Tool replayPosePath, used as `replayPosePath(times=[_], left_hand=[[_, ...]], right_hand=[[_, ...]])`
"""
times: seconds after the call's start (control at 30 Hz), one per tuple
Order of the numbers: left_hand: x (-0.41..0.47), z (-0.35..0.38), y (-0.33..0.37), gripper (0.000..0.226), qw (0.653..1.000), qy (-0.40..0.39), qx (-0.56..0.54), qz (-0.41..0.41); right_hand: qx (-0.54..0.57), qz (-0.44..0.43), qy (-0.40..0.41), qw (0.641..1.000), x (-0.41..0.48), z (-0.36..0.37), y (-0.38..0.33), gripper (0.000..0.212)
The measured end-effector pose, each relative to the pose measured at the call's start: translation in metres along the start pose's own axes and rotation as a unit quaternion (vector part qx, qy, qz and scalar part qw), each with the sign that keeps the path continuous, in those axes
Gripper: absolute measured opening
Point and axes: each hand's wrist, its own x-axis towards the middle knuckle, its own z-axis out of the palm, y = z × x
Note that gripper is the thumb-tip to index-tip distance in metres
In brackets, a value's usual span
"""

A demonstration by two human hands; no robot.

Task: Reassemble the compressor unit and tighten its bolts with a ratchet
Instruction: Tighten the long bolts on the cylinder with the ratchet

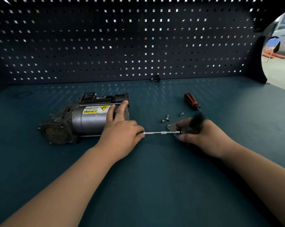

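Note:
The grey compressor unit (pixel 82 120) lies on its side on the blue-green bench, with a yellow warning label on top. My left hand (pixel 122 126) lies over its right end, fingers spread on the cylinder. A chrome extension bar (pixel 161 132) runs level from under my left hand to my right hand (pixel 199 133). That hand grips the ratchet, whose dark handle (pixel 198 119) is blurred. A flat metal cover plate (pixel 172 126) lies partly under my right hand. Three loose bolts (pixel 167 118) lie just behind the plate.
A screwdriver with an orange and black handle (pixel 191 101) lies behind the bolts. A small dark part (pixel 155 78) sits at the foot of the pegboard back wall (pixel 122 46). The bench ends at the right, beside an opening onto a workshop floor.

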Motion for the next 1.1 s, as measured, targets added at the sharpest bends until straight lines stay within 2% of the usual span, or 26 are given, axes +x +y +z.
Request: replayPosePath(times=[0.1, 0.2, 0.23, 0.43, 0.5, 0.6, 0.7, 0.8, 0.83, 0.9, 1.0, 1.1], left_hand=[[-0.001, 0.001, 0.001, 0.032, 1.000, 0.016, -0.023, 0.004], [-0.001, 0.001, 0.000, 0.031, 1.000, 0.019, -0.020, 0.006], [-0.002, 0.001, 0.000, 0.029, 1.000, 0.019, -0.017, 0.004], [-0.002, -0.001, 0.001, 0.030, 1.000, 0.018, 0.005, 0.010], [-0.002, -0.003, 0.002, 0.028, 1.000, 0.020, 0.007, 0.011], [-0.002, -0.005, 0.003, 0.024, 1.000, 0.026, -0.002, 0.009], [-0.001, -0.003, 0.003, 0.027, 1.000, 0.020, 0.011, 0.007], [-0.003, 0.000, 0.003, 0.033, 0.999, 0.022, 0.027, 0.005], [-0.003, 0.001, 0.003, 0.033, 0.999, 0.025, 0.022, 0.006], [-0.003, 0.000, 0.003, 0.031, 0.999, 0.033, -0.001, 0.006], [-0.003, -0.004, 0.005, 0.024, 0.999, 0.034, -0.011, 0.005], [-0.003, -0.006, 0.007, 0.018, 0.999, 0.032, -0.015, 0.006]], right_hand=[[0.026, 0.037, 0.007, 0.999, 0.004, 0.002, -0.008, 0.005], [-0.046, 0.097, 0.019, 0.994, 0.010, 0.006, -0.010, 0.037], [-0.054, 0.107, 0.021, 0.993, 0.011, 0.007, -0.012, 0.040], [0.017, 0.014, 0.019, 1.000, 0.002, 0.003, -0.004, 0.006], [0.008, -0.016, 0.033, 0.999, 0.001, 0.003, -0.001, 0.017], [-0.082, -0.052, 0.036, 0.995, 0.000, 0.003, 0.002, 0.033], [-0.103, -0.060, 0.025, 0.993, -0.003, 0.003, 0.001, 0.040], [-0.041, -0.043, 0.044, 0.997, 0.000, 0.004, 0.000, 0.034], [-0.003, -0.022, 0.052, 0.998, 0.000, 0.006, -0.004, 0.028], [0.004, 0.012, 0.062, 0.998, 0.002, 0.009, -0.010, 0.007], [-0.068, 0.075, 0.065, 0.993, 0.005, 0.012, -0.014, 0.038], [-0.071, 0.079, 0.066, 0.992, 0.004, 0.012, -0.016, 0.036]])
